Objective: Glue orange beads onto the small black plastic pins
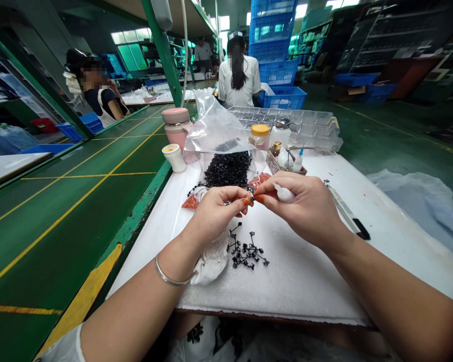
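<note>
Two hands are meeting at their fingertips around one small black part (pixel 252 199), just above the middle of the worktop (pixel 302 284); the fingers are hiding most of its shape from my remote seat. At 8 o'clock from it, my left hand (pixel 219 208) is pinching with thumb and forefinger; at 3 o'clock, my right hand (pixel 304 206) is pinching too, while also cradling a white narrow-tipped bottle (pixel 285 194) against its palm.

For this fine hold, I am judging that the left pinch should be doing the steadying and the right the adjusting, with light pressure, since the part is looking thin enough to bend. I am also minding the bottle: a hard squeeze of the palm could be pressing it by accident.

At 6 o'clock, loose black parts (pixel 248 255) are lying within easy reach, and working above them is risking a dropped part getting lost. At 7 o'clock, a crumpled white cloth (pixel 213 261) is resting beside that pile. Farther out, at 11 o'clock, a clear bag (pixel 216 123) is standing over a dense black heap (pixel 227 170); a red-filled packet (pixel 259 180) is lying at 1 o'clock.
</note>
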`<state>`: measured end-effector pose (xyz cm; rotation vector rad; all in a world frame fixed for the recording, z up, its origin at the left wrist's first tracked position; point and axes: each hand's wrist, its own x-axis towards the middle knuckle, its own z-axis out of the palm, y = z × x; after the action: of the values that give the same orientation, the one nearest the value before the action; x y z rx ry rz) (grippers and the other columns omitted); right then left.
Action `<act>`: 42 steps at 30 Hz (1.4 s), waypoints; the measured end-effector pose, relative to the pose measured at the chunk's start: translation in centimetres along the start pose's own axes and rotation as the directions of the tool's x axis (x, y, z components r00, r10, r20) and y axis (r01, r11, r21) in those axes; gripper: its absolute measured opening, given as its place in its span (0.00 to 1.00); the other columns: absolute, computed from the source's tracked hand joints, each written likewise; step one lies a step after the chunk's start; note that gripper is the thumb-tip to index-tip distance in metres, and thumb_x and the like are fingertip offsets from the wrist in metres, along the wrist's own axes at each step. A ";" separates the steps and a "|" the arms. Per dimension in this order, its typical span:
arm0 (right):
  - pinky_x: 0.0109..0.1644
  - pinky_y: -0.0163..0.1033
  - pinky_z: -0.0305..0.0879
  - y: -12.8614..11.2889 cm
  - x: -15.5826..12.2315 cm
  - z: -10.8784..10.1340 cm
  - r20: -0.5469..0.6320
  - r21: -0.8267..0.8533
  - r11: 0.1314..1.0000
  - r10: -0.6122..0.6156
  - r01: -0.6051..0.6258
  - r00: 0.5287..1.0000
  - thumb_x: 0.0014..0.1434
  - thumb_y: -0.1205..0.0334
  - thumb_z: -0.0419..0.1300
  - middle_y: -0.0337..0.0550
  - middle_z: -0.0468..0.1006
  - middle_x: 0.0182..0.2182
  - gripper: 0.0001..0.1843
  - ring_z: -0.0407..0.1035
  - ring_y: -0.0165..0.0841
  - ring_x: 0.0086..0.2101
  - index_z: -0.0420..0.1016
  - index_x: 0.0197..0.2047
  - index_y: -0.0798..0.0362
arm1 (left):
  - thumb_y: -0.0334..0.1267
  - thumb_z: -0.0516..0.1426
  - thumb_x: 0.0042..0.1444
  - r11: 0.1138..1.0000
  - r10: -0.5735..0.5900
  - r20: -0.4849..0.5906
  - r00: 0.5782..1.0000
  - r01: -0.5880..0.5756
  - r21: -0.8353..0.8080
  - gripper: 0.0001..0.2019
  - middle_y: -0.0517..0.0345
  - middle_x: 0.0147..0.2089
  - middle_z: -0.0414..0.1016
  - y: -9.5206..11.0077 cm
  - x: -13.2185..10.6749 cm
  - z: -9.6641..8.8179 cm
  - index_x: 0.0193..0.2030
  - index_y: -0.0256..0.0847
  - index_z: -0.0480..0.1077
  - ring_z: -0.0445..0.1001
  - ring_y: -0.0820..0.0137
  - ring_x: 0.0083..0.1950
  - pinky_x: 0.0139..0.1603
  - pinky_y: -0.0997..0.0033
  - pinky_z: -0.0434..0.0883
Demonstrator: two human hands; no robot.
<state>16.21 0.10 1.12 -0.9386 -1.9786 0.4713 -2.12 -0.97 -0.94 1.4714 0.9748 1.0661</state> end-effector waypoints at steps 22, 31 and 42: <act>0.42 0.41 0.69 0.3 0.1 -0.3 -0.021 0.006 1.000 0.021 -0.021 1.000 0.56 0.68 0.65 0.42 0.82 0.33 0.04 0.75 0.35 0.35 0.82 0.32 0.52 | 0.40 0.62 0.54 0.998 -0.024 -0.001 1.000 0.024 -0.051 0.08 0.59 0.29 0.71 -0.4 0.0 -0.4 0.34 0.36 0.76 0.67 0.74 0.31 0.34 0.74 0.66; 0.41 0.40 0.69 0.3 0.1 -0.1 -0.007 0.016 0.999 -0.031 0.032 0.999 0.55 0.69 0.65 0.41 0.82 0.32 0.04 0.75 0.34 0.35 0.81 0.33 0.51 | 0.39 0.62 0.54 0.988 -0.077 0.029 0.997 0.081 -0.130 0.07 0.60 0.30 0.70 -0.2 0.1 -0.3 0.33 0.36 0.75 0.66 0.76 0.31 0.34 0.76 0.65; 0.38 0.37 0.69 0.4 0.0 0.3 -0.010 0.013 0.998 -0.061 0.061 0.998 0.55 0.67 0.67 0.41 0.83 0.32 0.03 0.76 0.33 0.33 0.82 0.34 0.52 | 0.39 0.61 0.53 0.990 -0.064 0.043 0.997 0.069 -0.120 0.08 0.59 0.29 0.69 -0.5 0.1 -0.4 0.35 0.35 0.76 0.66 0.75 0.32 0.35 0.76 0.66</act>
<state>16.11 0.38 0.75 -0.8685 -1.9871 0.4441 -2.48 -0.70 -1.37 1.3468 0.9096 1.0264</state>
